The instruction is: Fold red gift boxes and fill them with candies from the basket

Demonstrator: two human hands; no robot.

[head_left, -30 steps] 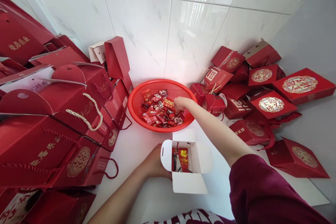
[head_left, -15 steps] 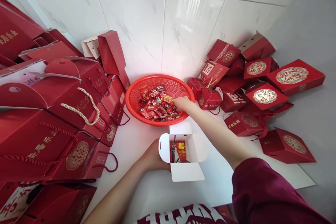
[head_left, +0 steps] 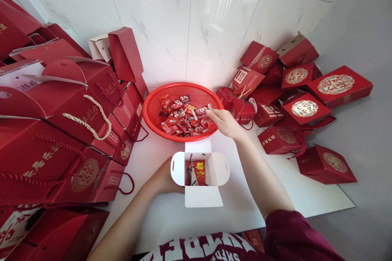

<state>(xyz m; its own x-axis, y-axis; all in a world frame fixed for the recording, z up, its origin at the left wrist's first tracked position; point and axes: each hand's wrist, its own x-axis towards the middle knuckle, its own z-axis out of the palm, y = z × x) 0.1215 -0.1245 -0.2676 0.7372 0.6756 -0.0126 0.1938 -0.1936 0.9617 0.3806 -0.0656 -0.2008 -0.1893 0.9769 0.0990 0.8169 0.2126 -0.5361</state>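
Observation:
A red plastic basket [head_left: 149, 124] holds many small wrapped candies [head_left: 177, 120]. Over its right rim, my right hand [head_left: 223, 121] pinches a small candy packet [head_left: 203, 111] between thumb and fingertips. In front of the basket stands an open box [head_left: 203, 196], white inside, its flaps spread outward. Red packets with gold characters [head_left: 197, 171] lie inside it. My left hand [head_left: 171, 177] is wrapped round the box's left side, its fingers partly hidden behind the box.
Red gift boxes with rope handles [head_left: 55, 142] are stacked high at the left. More red boxes [head_left: 303, 108] lie piled at the right. A tiled wall [head_left: 165, 28] rises behind the white table [head_left: 245, 208].
My right hand has lifted from among the candies and drawn a little to the right, a packet now showing in its fingers. The open box and my left hand have shifted left in view.

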